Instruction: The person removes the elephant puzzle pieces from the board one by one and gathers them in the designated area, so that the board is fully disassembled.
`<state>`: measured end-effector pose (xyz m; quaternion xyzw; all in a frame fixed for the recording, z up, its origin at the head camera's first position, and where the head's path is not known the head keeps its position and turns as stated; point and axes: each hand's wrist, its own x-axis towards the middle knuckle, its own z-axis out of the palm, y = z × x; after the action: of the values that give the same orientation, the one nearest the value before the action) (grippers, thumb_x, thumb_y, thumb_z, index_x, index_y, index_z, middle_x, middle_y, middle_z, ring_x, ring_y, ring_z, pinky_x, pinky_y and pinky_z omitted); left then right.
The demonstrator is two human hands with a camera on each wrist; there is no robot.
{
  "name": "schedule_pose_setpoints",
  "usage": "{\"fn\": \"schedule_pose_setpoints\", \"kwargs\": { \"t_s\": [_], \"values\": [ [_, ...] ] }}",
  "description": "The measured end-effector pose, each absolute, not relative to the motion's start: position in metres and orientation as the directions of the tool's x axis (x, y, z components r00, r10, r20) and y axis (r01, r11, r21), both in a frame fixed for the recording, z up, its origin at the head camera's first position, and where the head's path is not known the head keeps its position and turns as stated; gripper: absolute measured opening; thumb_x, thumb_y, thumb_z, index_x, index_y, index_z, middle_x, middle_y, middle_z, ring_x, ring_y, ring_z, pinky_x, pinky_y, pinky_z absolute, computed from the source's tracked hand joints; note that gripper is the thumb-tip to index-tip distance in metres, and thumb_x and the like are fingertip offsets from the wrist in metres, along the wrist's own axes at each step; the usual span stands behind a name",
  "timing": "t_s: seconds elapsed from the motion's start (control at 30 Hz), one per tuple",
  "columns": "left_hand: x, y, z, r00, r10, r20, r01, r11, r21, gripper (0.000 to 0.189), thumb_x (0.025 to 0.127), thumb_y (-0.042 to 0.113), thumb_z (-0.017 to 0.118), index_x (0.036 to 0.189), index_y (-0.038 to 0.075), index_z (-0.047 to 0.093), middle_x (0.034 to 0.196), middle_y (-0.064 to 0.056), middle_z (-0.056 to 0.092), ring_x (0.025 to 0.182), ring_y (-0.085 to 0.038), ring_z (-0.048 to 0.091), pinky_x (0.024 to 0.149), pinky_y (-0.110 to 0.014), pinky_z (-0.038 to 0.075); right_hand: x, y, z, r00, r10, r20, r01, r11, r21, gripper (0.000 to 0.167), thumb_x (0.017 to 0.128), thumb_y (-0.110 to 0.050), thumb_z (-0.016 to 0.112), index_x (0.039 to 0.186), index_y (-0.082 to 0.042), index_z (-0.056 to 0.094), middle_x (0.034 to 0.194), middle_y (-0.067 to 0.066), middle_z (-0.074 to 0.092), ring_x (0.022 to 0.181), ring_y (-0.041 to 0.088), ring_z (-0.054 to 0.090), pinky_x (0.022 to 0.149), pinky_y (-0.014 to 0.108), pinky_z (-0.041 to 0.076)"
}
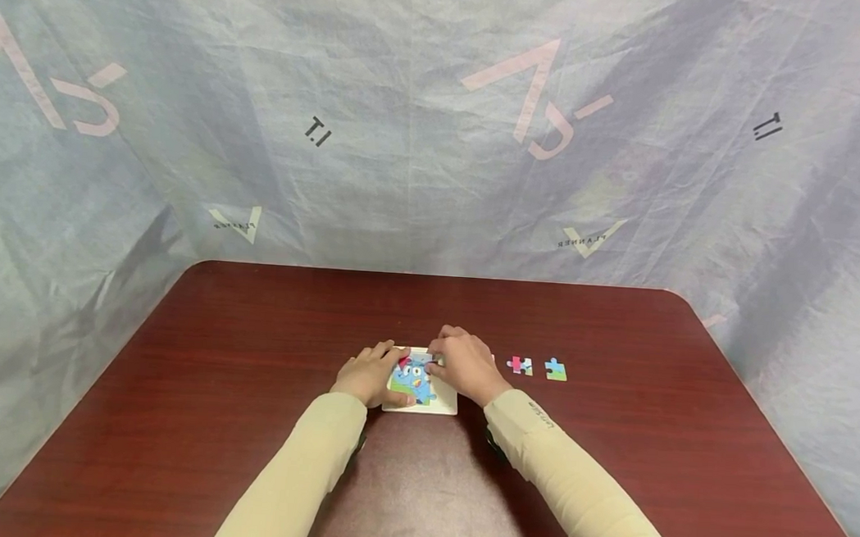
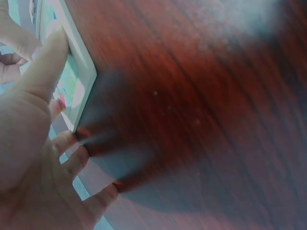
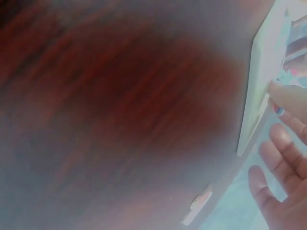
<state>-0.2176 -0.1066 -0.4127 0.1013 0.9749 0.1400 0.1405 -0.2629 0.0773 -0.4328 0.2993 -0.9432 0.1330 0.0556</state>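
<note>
A white-framed jigsaw board (image 1: pixel 446 402) lies on the table, its left part filled with a blue cartoon picture (image 1: pixel 410 380). My left hand (image 1: pixel 367 376) rests at the board's left side. Its thumb (image 2: pixel 48 62) presses near the front edge and the other fingers spread at the left edge and onto the table. Over the board's right half, my right hand (image 1: pixel 467 364) pinches a small puzzle piece (image 3: pixel 277 109) between thumb and forefinger, right beside the joined pieces. Most of that piece is hidden by the fingers.
To the right of the board lie a pink and white puzzle piece (image 1: pixel 520 365) and a blue and green one (image 1: pixel 555 370). Another piece peeks out just behind my right hand. The dark red wooden table (image 1: pixel 262 349) ends at a grey cloth backdrop (image 1: pixel 408 136).
</note>
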Motion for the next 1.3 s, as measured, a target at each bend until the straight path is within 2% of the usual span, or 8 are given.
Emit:
{"fn": "schedule_pose_setpoints", "kwargs": {
  "t_s": [0.2,0.3,0.67,0.77,0.93,1.0,1.1,1.3],
  "values": [
    [-0.218,-0.108,-0.415,-0.941,0.233,-0.245,0.157,0.942,0.295,0.081,0.089,0.041,0.079,0.155,0.014,0.042,0.160,-0.016,0.036,0.144,-0.037,0.037,0.113,-0.058,0.035,-0.262,0.073,-0.434,-0.771,-0.600,0.214,-0.628,0.772,-0.099,0.009,0.088,-0.024,0.081,0.091,-0.016,0.078,0.093,-0.001,0.060,0.091,0.020,0.061,0.073,0.039,0.051],
    [-0.218,-0.108,-0.415,-0.941,0.234,-0.244,0.158,0.943,0.294,0.081,0.089,0.041,0.079,0.155,0.014,0.042,0.160,-0.016,0.036,0.144,-0.037,0.037,0.113,-0.058,0.035,-0.261,0.071,-0.435,-0.750,-0.614,0.246,-0.643,0.763,-0.058,0.008,0.086,-0.023,0.082,0.087,-0.017,0.076,0.092,-0.002,0.059,0.090,0.020,0.060,0.071,0.039,0.049],
    [-0.217,-0.107,-0.415,-0.941,0.230,-0.247,0.151,0.941,0.302,0.082,0.089,0.042,0.079,0.156,0.015,0.041,0.161,-0.014,0.034,0.145,-0.037,0.036,0.114,-0.057,0.033,-0.260,0.071,-0.438,-0.691,-0.651,0.313,-0.691,0.723,-0.022,0.012,0.083,-0.019,0.082,0.081,-0.016,0.071,0.088,-0.001,0.056,0.084,0.020,0.059,0.065,0.035,0.043],
    [-0.217,-0.107,-0.415,-0.942,0.226,-0.249,0.147,0.942,0.301,0.082,0.089,0.043,0.079,0.156,0.016,0.041,0.162,-0.013,0.034,0.145,-0.036,0.036,0.115,-0.057,0.033,-0.261,0.076,-0.434,-0.703,-0.649,0.291,-0.694,0.716,-0.077,0.009,0.086,-0.021,0.082,0.086,-0.015,0.074,0.089,-0.001,0.057,0.083,0.018,0.060,0.066,0.035,0.047],
    [-0.218,-0.107,-0.414,-0.943,0.222,-0.249,0.145,0.945,0.294,0.081,0.089,0.043,0.079,0.155,0.016,0.042,0.161,-0.014,0.035,0.144,-0.037,0.036,0.115,-0.057,0.033,-0.265,0.085,-0.422,-0.795,-0.589,0.147,-0.601,0.728,-0.331,0.009,0.091,-0.021,0.079,0.093,-0.013,0.076,0.091,-0.002,0.060,0.078,0.015,0.060,0.068,0.033,0.051],
    [-0.218,-0.107,-0.414,-0.942,0.223,-0.250,0.144,0.944,0.297,0.081,0.089,0.043,0.079,0.155,0.016,0.042,0.161,-0.014,0.035,0.144,-0.037,0.036,0.115,-0.057,0.033,-0.267,0.089,-0.417,-0.805,-0.589,0.075,-0.561,0.713,-0.420,0.008,0.091,-0.019,0.079,0.092,-0.011,0.076,0.090,-0.001,0.060,0.077,0.014,0.058,0.069,0.031,0.051],
    [-0.218,-0.108,-0.414,-0.941,0.226,-0.251,0.144,0.940,0.308,0.081,0.088,0.042,0.079,0.155,0.016,0.042,0.161,-0.014,0.035,0.144,-0.037,0.036,0.115,-0.058,0.033,-0.271,0.093,-0.411,-0.781,-0.624,-0.035,-0.528,0.688,-0.499,0.009,0.089,-0.015,0.080,0.086,-0.010,0.073,0.086,0.000,0.060,0.077,0.013,0.055,0.070,0.029,0.048],
    [-0.218,-0.107,-0.414,-0.941,0.229,-0.251,0.146,0.939,0.312,0.081,0.088,0.041,0.080,0.155,0.015,0.042,0.161,-0.015,0.035,0.144,-0.038,0.036,0.114,-0.058,0.034,-0.271,0.097,-0.410,-0.746,-0.644,-0.168,-0.482,0.697,-0.531,0.011,0.089,-0.015,0.081,0.085,-0.010,0.072,0.084,-0.002,0.059,0.076,0.010,0.053,0.069,0.026,0.047]
  ]
}}
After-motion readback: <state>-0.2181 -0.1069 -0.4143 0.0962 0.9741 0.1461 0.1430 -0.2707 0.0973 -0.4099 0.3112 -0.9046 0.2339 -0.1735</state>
